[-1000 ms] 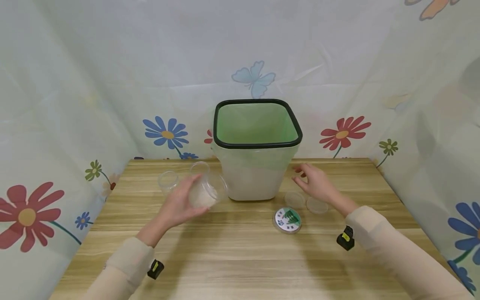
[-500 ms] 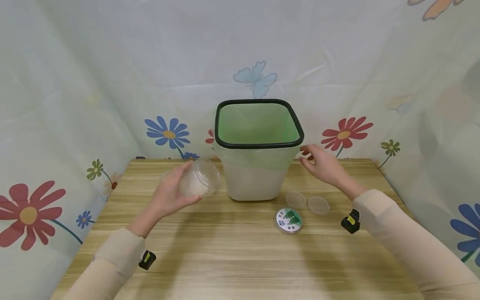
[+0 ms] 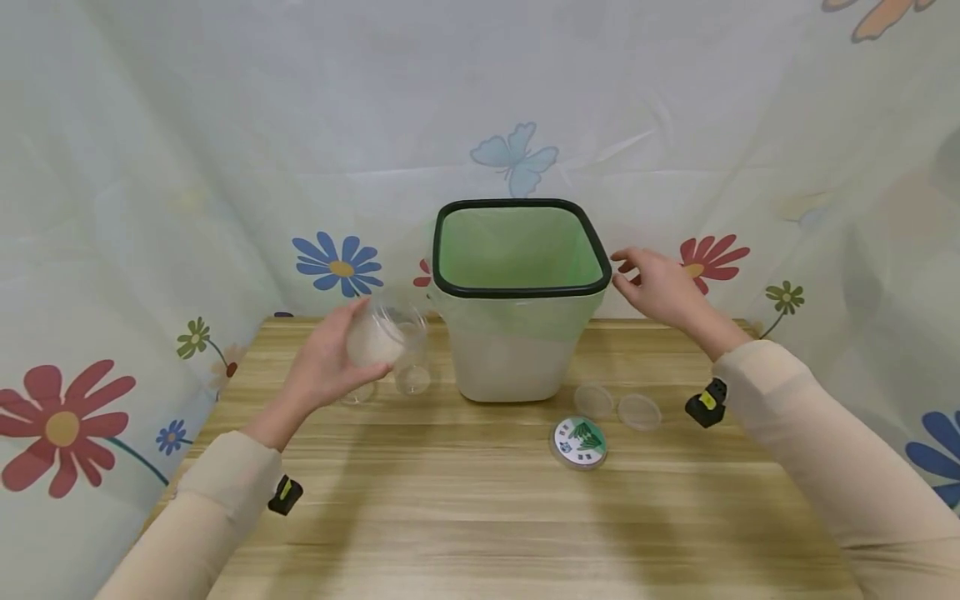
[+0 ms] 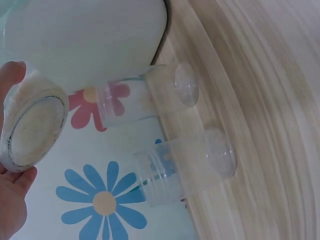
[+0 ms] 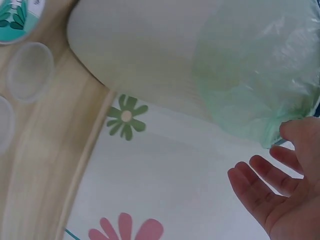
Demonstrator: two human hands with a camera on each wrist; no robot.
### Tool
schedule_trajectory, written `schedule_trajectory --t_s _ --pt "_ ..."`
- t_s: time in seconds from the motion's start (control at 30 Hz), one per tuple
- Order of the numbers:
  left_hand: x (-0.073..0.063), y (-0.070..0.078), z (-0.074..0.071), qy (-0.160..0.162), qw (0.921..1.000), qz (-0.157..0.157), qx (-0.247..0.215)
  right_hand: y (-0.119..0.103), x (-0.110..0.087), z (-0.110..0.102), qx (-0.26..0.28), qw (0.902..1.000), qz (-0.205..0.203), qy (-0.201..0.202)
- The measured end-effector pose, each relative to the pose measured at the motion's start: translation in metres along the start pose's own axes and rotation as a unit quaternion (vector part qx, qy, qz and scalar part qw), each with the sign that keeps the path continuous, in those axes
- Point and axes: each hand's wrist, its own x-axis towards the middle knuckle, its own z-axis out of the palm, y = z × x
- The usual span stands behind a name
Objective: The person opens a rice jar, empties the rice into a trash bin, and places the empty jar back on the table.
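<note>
In the head view my left hand (image 3: 326, 354) grips a clear plastic jar (image 3: 369, 337) with whitish contents. The jar is tilted, mouth toward the bin, above the table left of it. Its round base (image 4: 37, 131) faces the left wrist camera. A pale waste bin (image 3: 510, 371) with a black rim (image 3: 525, 292) and a green bag (image 3: 517, 250) stands mid-table. My right hand (image 3: 660, 287) is beside the rim's right side, fingers loosely bent. In the right wrist view its thumb is close to the green bag's edge; whether it touches, I cannot tell.
Two clear jars, one nearer the bin (image 4: 172, 92) and one farther off (image 4: 200, 162), stand left of the bin. Right of it lie two clear lids (image 3: 594, 401) (image 3: 639, 412) and a round item with a green-and-white label (image 3: 578, 442). A flowered curtain (image 3: 360, 167) surrounds the table.
My left hand has lifted the jar up and to the left, bringing another jar into view. My right hand has risen from near the lids to the bin's rim.
</note>
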Motion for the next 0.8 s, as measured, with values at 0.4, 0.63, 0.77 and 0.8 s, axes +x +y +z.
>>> schedule_trajectory --t_s 0.4,0.63,0.77,0.8 --pt "0.026 -0.001 -0.020 0.007 0.9999 0.008 0.012 -0.007 0.016 -0.017 -0.027 0.9994 0.023 -0.006" --pt "0.039 0.001 -0.034 -0.004 0.9991 -0.008 0.043 -0.016 0.027 -0.032 -0.016 0.9961 0.067 -0.056" --pt "0.046 0.002 -0.039 -0.005 0.9991 0.000 0.043 -0.022 0.032 -0.039 -0.015 0.9933 0.082 -0.080" --pt "0.047 0.002 -0.040 -0.005 0.9990 0.001 0.044 -0.023 0.032 -0.040 -0.013 0.9926 0.086 -0.085"
